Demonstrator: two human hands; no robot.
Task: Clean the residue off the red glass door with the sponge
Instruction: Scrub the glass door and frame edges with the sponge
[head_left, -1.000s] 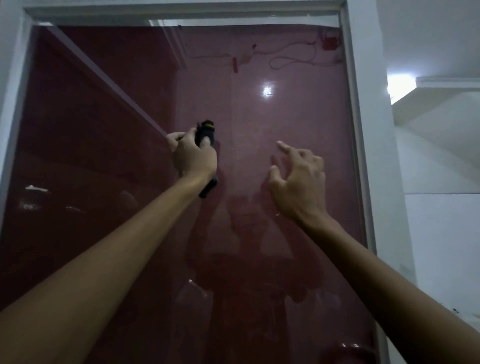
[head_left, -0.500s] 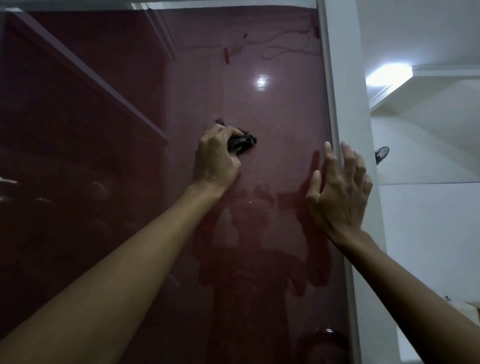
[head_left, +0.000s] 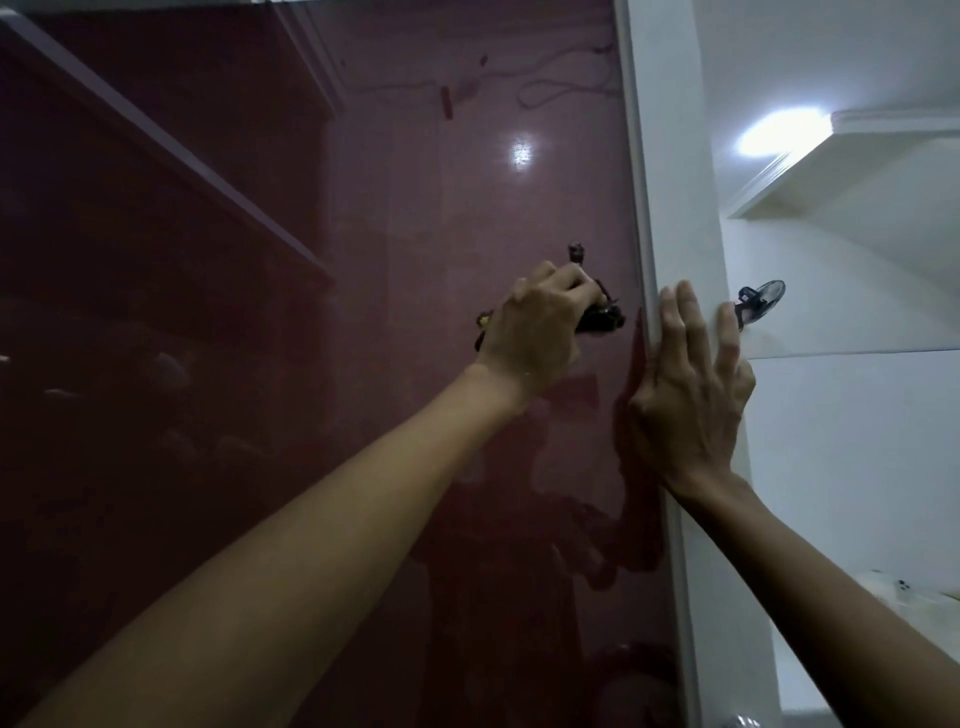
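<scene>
left hand (head_left: 540, 332) grasping dark sponge (head_left: 756, 322) against red glass door (head_left: 441, 234), right hand (head_left: 685, 395) released, fingers straight on white door frame (head_left: 670, 208)

The red glass door (head_left: 415, 234) fills the left and middle of the frame, glossy and dark, with a bright light reflection in its upper middle. Against the glass at the centre a dark sponge (head_left: 756, 322) is pressed by the left hand (head_left: 535, 327). The right hand (head_left: 685, 395) lies with straight fingers on the white door frame (head_left: 670, 182) along the glass's right edge.
</scene>
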